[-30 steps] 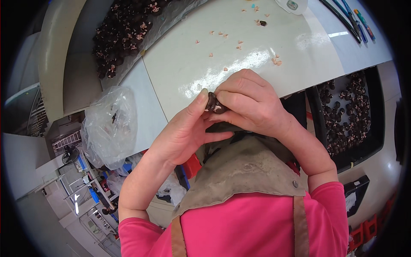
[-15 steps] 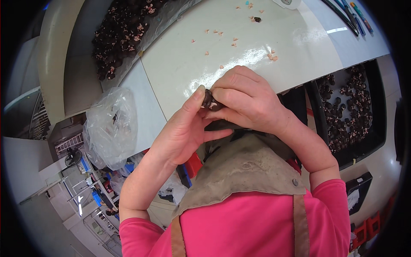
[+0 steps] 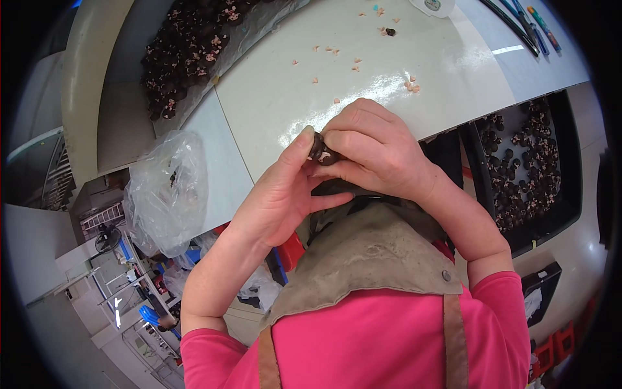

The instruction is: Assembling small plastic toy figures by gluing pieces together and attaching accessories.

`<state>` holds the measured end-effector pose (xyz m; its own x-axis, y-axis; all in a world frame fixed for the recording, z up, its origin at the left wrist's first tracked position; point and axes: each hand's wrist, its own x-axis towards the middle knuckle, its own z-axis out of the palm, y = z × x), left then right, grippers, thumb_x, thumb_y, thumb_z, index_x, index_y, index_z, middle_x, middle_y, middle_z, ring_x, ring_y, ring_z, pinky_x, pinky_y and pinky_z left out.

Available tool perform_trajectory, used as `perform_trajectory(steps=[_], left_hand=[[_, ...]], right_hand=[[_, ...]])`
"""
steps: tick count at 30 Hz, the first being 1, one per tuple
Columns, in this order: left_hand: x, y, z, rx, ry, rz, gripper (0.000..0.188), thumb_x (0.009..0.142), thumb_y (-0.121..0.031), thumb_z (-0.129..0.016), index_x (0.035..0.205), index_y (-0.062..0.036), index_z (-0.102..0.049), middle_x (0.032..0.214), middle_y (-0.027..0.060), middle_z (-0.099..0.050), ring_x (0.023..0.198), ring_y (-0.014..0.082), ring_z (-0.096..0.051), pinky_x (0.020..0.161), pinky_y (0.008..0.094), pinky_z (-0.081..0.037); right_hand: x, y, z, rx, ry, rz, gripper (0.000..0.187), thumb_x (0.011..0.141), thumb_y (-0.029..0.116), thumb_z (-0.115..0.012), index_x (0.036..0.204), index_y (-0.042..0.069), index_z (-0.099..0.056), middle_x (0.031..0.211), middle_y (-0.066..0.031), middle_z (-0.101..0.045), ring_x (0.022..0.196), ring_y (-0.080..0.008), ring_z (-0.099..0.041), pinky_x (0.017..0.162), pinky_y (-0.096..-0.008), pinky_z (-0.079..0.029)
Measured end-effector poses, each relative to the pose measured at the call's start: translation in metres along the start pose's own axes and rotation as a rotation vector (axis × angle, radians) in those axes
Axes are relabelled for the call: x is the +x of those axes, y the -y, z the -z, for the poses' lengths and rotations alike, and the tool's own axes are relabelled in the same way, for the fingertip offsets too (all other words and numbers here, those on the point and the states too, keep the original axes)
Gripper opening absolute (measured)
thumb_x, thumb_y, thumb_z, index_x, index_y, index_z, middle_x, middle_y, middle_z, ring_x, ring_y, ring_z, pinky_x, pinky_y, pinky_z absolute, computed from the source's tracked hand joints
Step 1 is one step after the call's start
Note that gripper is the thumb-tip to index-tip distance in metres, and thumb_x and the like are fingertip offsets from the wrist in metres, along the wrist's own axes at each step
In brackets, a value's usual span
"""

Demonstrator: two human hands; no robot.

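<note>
Since the earlier frames both hands have drifted slightly up and toward the table edge, and the view has tilted a little with them; the pinch on the small piece has not changed. Left hand [image 3: 285, 194] presses its thumb tip against a small dark brown part [image 3: 321, 150], while the right hand [image 3: 372, 152] curls over it, fingertips clamped on its upper side, so the part is grasped between the two hands just above the near edge of the white worktable [image 3: 363, 84]. Most of the part is hidden by the fingers.

On the glossy white tabletop lie scattered small pinkish scraps [image 3: 410, 85], spread from its middle toward the far side, with one dark bit among them. At the far right corner lie several long tools [image 3: 518, 23] side by side. At the far left a heap of dark parts with pink spots [image 3: 188, 52] rests on clear plastic sheeting. A crumpled clear plastic bag [image 3: 165, 191] hangs at the table's left edge. Below the table on the right, a black tray [image 3: 570, 188] holds more of the dark parts. Under the arms show a grey-brown apron [image 3: 369, 259] over pink sleeves, and at lower left the floor with shelving and blue items, too small to make out.
</note>
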<state>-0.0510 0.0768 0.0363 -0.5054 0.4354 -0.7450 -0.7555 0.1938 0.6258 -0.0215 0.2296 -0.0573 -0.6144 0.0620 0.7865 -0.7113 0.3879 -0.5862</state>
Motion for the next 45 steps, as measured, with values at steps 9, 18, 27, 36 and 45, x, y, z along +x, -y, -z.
perform_trajectory(steps=[9,18,27,36,45], left_hand=[[0.0,0.0,0.0,0.017,0.006,0.008,0.048,0.095,-0.053,-0.043,0.117,-0.0119,-0.054,0.112,0.0035,-0.058,0.113,0.02,-0.054,0.093,0.0535,-0.048],[-0.001,0.001,0.001,0.008,0.011,-0.014,0.046,0.096,-0.052,-0.043,0.115,-0.0112,-0.054,0.113,0.0048,-0.058,0.113,0.0201,-0.054,0.094,0.0529,-0.048],[-0.006,0.019,0.011,0.278,0.005,-0.295,0.045,0.098,-0.039,-0.047,0.12,0.0,-0.051,0.108,0.0061,-0.056,0.104,0.0122,-0.053,0.091,0.03,-0.044],[0.008,0.038,0.046,0.888,-0.196,-0.878,0.044,0.083,-0.033,-0.069,0.113,-0.0038,-0.053,0.093,0.0092,-0.062,0.085,0.0228,-0.062,0.074,0.0317,-0.049],[0.018,0.034,0.049,1.116,-0.22,-1.088,0.043,0.081,-0.042,-0.069,0.103,-0.007,-0.058,0.086,0.0055,-0.063,0.084,0.027,-0.061,0.069,0.0354,-0.049]], right_hand=[[0.0,0.001,0.0,0.001,0.009,-0.012,0.037,0.059,0.011,-0.081,0.085,0.002,-0.057,0.082,-0.0076,-0.059,0.07,-0.0239,-0.056,0.059,-0.0322,-0.046],[0.001,0.003,-0.003,-0.002,-0.036,-0.042,0.031,0.059,0.014,-0.078,0.077,0.006,-0.053,0.077,-0.0056,-0.053,0.07,-0.0243,-0.053,0.062,-0.033,-0.045],[0.001,0.007,0.003,0.107,0.112,-0.113,0.043,0.062,0.01,-0.083,0.098,0.004,-0.059,0.09,-0.0095,-0.062,0.078,-0.0269,-0.061,0.067,-0.0339,-0.049],[0.012,0.012,0.02,0.492,0.277,-0.633,0.02,0.084,0.002,-0.065,0.103,0.0,-0.061,0.099,-0.0054,-0.061,0.087,-0.0116,-0.059,0.074,-0.0245,-0.047],[0.019,0.016,0.014,0.496,0.389,-0.762,0.013,0.084,-0.005,-0.063,0.097,-0.003,-0.063,0.092,-0.0055,-0.061,0.083,-0.0118,-0.061,0.074,-0.0245,-0.051]])
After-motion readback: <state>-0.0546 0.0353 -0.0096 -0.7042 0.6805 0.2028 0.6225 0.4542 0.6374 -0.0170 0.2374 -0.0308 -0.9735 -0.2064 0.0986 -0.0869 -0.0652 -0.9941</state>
